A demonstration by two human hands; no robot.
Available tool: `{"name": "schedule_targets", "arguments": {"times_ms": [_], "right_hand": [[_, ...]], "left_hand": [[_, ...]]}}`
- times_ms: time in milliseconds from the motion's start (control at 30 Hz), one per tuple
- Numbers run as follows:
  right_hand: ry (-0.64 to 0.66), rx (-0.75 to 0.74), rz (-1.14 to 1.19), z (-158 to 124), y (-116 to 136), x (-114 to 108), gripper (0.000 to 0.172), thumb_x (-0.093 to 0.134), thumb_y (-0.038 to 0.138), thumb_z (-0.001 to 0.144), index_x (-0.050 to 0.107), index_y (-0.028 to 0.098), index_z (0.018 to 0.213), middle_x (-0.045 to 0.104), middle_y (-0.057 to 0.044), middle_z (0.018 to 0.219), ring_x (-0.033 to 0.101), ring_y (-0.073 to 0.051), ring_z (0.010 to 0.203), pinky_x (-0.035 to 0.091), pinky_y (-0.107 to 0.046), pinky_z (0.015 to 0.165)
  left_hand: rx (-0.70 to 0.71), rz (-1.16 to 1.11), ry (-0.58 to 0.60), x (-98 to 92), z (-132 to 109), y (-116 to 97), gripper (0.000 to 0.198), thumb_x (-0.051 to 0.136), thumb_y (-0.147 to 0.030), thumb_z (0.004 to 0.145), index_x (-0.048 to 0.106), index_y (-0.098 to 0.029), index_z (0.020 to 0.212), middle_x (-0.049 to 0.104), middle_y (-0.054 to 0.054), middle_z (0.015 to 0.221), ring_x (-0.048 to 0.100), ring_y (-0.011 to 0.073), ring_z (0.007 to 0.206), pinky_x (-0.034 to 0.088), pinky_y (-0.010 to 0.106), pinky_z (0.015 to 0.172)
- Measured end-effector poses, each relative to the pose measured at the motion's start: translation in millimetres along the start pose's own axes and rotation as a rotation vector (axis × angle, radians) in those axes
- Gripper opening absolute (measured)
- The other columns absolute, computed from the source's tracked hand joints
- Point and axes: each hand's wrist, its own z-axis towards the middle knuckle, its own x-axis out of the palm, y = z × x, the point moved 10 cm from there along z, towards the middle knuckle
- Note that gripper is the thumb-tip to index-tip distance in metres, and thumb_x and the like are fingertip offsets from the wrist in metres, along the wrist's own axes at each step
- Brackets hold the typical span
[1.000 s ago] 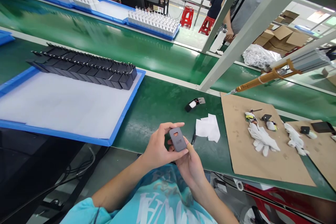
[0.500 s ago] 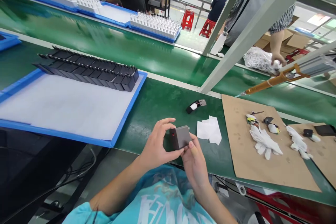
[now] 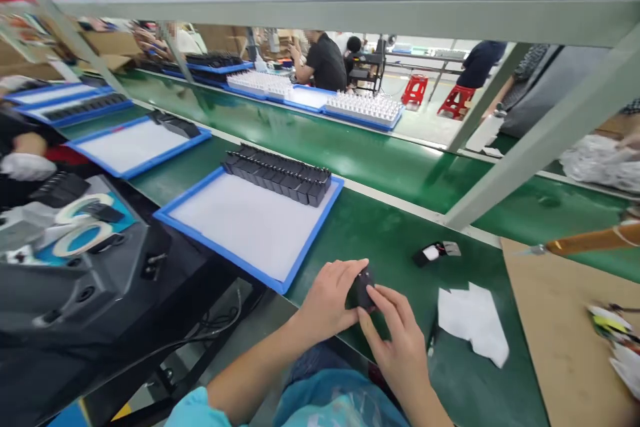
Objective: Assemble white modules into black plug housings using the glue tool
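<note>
Both of my hands hold one small dark charger block (image 3: 361,288) just above the near edge of the green bench (image 3: 380,227). My left hand (image 3: 327,300) wraps it from the left. My right hand (image 3: 400,340) pinches it from the right with thumb and fingertips. Most of the block is hidden by my fingers. To the left lies a blue tray (image 3: 225,240) with a white liner and a row of black charger blocks (image 3: 280,173) along its far edge.
A small black and white part (image 3: 434,252) and white paper (image 3: 473,323) lie right of my hands. A brown cardboard mat (image 3: 565,327) and an orange tool (image 3: 590,240) are at far right. A black machine with tape rolls (image 3: 80,227) stands left. Other people work beyond.
The view has swung left and up, bringing the machine and more trays into sight. My hands have turned the block and closed around it, so its face no longer shows.
</note>
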Motion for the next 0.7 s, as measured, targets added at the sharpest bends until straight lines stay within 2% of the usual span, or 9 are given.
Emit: {"name": "schedule_targets", "arguments": {"times_ms": [67, 100, 200, 267, 333, 367, 467, 567, 700], "right_hand": [[0.109, -0.04, 0.026, 1, 5, 15, 0.048, 0.062, 0.019, 0.085, 0.054, 0.032, 0.13, 0.063, -0.011, 0.118, 0.066, -0.027, 0.103, 0.06, -0.042, 0.082], [0.141, -0.045, 0.034, 0, 5, 19, 0.047, 0.062, 0.02, 0.086, 0.053, 0.031, 0.131, 0.063, -0.012, 0.12, 0.066, -0.027, 0.104, 0.06, -0.042, 0.082], [0.16, -0.001, 0.034, -1, -8, 20, 0.041, 0.059, 0.024, 0.088, 0.055, 0.029, 0.128, 0.064, -0.011, 0.119, 0.067, -0.027, 0.102, 0.061, -0.04, 0.079], [0.166, 0.059, 0.035, -3, -23, 20, 0.035, 0.057, 0.027, 0.089, 0.057, 0.029, 0.124, 0.065, -0.01, 0.118, 0.068, -0.025, 0.098, 0.061, -0.038, 0.075], [0.17, 0.108, 0.043, -5, -37, 20, 0.032, 0.056, 0.03, 0.09, 0.059, 0.029, 0.121, 0.065, -0.009, 0.115, 0.068, -0.023, 0.092, 0.061, -0.035, 0.071], [0.165, 0.13, 0.046, -5, -42, 19, 0.031, 0.055, 0.031, 0.09, 0.059, 0.03, 0.121, 0.066, -0.009, 0.114, 0.069, -0.022, 0.088, 0.061, -0.034, 0.07], [0.144, 0.151, 0.043, -8, -52, 19, 0.03, 0.054, 0.034, 0.09, 0.06, 0.029, 0.119, 0.068, -0.008, 0.105, 0.069, -0.021, 0.08, 0.062, -0.034, 0.069], [0.145, 0.103, 0.029, -8, -52, 19, 0.03, 0.054, 0.033, 0.09, 0.059, 0.029, 0.119, 0.07, -0.007, 0.096, 0.07, -0.02, 0.075, 0.062, -0.033, 0.068], [0.163, 0.073, 0.012, -7, -53, 23, 0.03, 0.054, 0.031, 0.09, 0.058, 0.029, 0.121, 0.07, -0.006, 0.093, 0.07, -0.019, 0.075, 0.061, -0.03, 0.066]], "left_hand": [[-0.098, -0.011, 0.013, -19.0, 0, 28, 0.073, 0.068, -0.028, 0.075, 0.031, -0.041, 0.136, 0.06, 0.003, 0.124, 0.062, 0.0287, 0.108, 0.055, 0.043, 0.087], [-0.156, -0.002, -0.002, -35.2, 0, 47, 0.068, 0.068, -0.028, 0.074, 0.036, -0.039, 0.133, 0.06, 0.002, 0.124, 0.062, 0.0276, 0.106, 0.055, 0.041, 0.084], [-0.337, 0.106, -0.085, -104.9, 9, 116, 0.058, 0.065, -0.031, 0.075, 0.043, -0.025, 0.128, 0.06, 0.008, 0.12, 0.064, 0.0258, 0.094, 0.054, 0.039, 0.077], [-0.562, 0.27, -0.031, -149.0, 13, 175, 0.061, 0.067, -0.035, 0.071, 0.045, -0.022, 0.127, 0.059, 0.006, 0.12, 0.062, 0.0228, 0.094, 0.052, 0.034, 0.082], [-0.653, 0.334, -0.038, -187.6, 21, 218, 0.059, 0.064, -0.029, 0.072, 0.044, -0.018, 0.127, 0.059, 0.009, 0.12, 0.061, 0.0242, 0.098, 0.05, 0.035, 0.084], [-0.684, 0.361, -0.029, -200.3, 24, 235, 0.057, 0.063, -0.026, 0.071, 0.046, -0.015, 0.125, 0.059, 0.011, 0.119, 0.06, 0.0248, 0.098, 0.049, 0.035, 0.085], [-0.729, 0.419, 0.011, -214.9, 29, 271, 0.056, 0.063, -0.018, 0.067, 0.051, -0.013, 0.122, 0.06, 0.012, 0.113, 0.061, 0.0253, 0.095, 0.049, 0.034, 0.083], [-0.766, 0.489, 0.013, -222.3, 28, 291, 0.06, 0.064, -0.013, 0.065, 0.052, -0.015, 0.124, 0.06, 0.011, 0.112, 0.061, 0.0254, 0.099, 0.049, 0.033, 0.085], [-0.873, 0.632, -0.095, -260.3, 29, 308, 0.067, 0.064, -0.019, 0.07, 0.041, -0.011, 0.133, 0.059, 0.016, 0.117, 0.058, 0.0297, 0.108, 0.047, 0.039, 0.09]]}}
